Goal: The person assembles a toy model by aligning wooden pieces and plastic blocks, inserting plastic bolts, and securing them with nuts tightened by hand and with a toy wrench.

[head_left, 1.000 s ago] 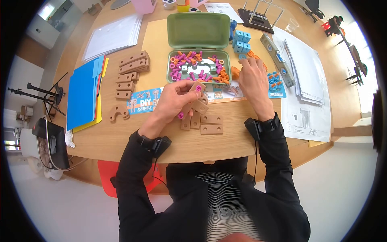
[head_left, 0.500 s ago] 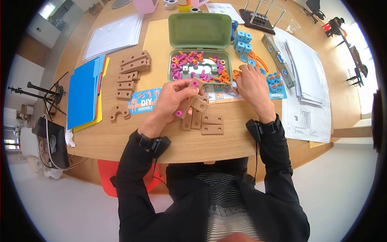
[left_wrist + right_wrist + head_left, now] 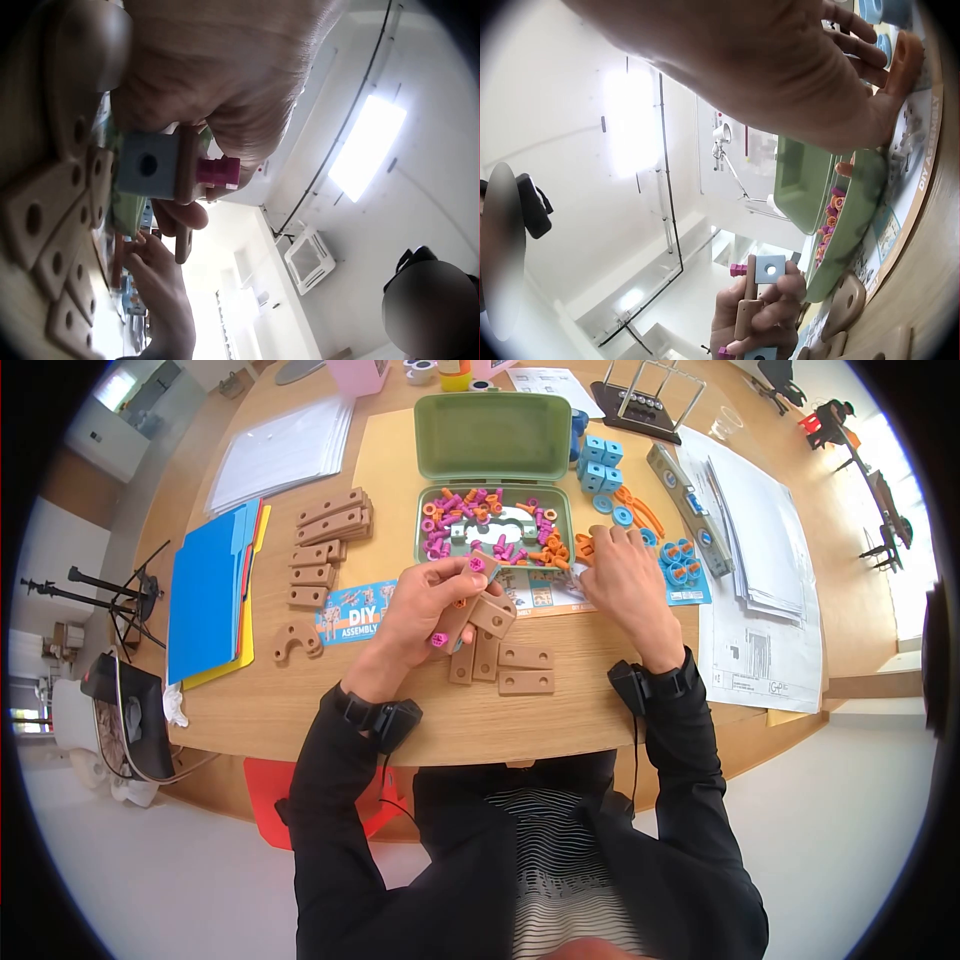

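My left hand [image 3: 415,605] grips a brown strip [image 3: 457,622] with pink bolts [image 3: 477,563] through it, held above the table. Light blue cubes [image 3: 770,269] sit on the strip's other side, and a shorter brown piece [image 3: 748,319] is joined to it. To the right of the green box [image 3: 493,565], my right hand [image 3: 630,585] reaches down, its fingertips at the small orange parts [image 3: 584,547]. An orange piece [image 3: 906,64] with a hole lies right at the thumb and fingers; I cannot tell whether they pinch it.
Pink and orange bolts [image 3: 452,520] fill the open box. Loose brown strips [image 3: 526,681] lie below the left hand, more brown strips [image 3: 333,520] at left. Blue cubes [image 3: 600,465], blue wheels [image 3: 622,517] and a spirit level [image 3: 690,510] are at right.
My right hand has shifted slightly towards the front and left, uncovering blue wheels and an orange tool behind it. The left hand has tilted the strip slightly, its lower end swinging left.
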A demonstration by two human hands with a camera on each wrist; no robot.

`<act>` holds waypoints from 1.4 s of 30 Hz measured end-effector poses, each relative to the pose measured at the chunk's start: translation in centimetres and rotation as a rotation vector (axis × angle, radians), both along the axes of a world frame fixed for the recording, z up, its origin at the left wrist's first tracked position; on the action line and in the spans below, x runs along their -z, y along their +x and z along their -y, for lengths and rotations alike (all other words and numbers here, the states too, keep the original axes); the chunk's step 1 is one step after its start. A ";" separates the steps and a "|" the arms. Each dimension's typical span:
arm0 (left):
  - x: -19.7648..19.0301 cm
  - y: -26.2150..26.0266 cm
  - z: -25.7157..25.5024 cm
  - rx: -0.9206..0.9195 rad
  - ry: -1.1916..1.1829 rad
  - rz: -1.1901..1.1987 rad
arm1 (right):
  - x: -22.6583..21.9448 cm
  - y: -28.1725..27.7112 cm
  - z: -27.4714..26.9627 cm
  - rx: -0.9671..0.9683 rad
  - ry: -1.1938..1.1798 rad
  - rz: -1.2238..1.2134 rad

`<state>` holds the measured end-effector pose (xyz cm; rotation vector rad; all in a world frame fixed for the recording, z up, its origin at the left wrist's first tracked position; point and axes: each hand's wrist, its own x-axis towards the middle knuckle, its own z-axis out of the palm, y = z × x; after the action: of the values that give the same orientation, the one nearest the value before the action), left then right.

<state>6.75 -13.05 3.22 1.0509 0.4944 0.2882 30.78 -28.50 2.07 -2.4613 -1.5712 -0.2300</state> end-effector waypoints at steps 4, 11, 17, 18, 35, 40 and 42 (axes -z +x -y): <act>0.1 0.0 0.0 -0.003 0.011 0.004 | 0.3 0.1 0.0 -0.029 0.011 0.057; 0.2 0.0 0.0 0.003 0.030 -0.011 | -1.2 -0.3 -0.4 0.141 0.047 -0.062; 0.3 0.1 0.0 0.019 0.051 -0.016 | -2.2 -0.9 -1.5 -0.172 0.576 -0.186; 0.2 0.1 0.1 0.014 0.058 -0.024 | -2.4 -1.4 -1.6 -0.267 0.645 -0.390; -1.7 -0.3 1.2 0.327 0.171 -0.245 | -4.4 -2.7 -0.7 -0.327 0.535 -1.562; -1.4 -0.4 1.1 0.440 0.197 -0.237 | -4.3 -2.4 -0.6 -0.342 0.260 -1.616; -2.3 -0.4 1.2 0.454 0.191 -0.259 | -4.1 -2.5 -0.6 -0.341 0.249 -1.621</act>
<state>6.35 -14.26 5.52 1.3623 0.4498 -0.2095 28.29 -27.88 6.22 -1.2335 -0.9404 1.1927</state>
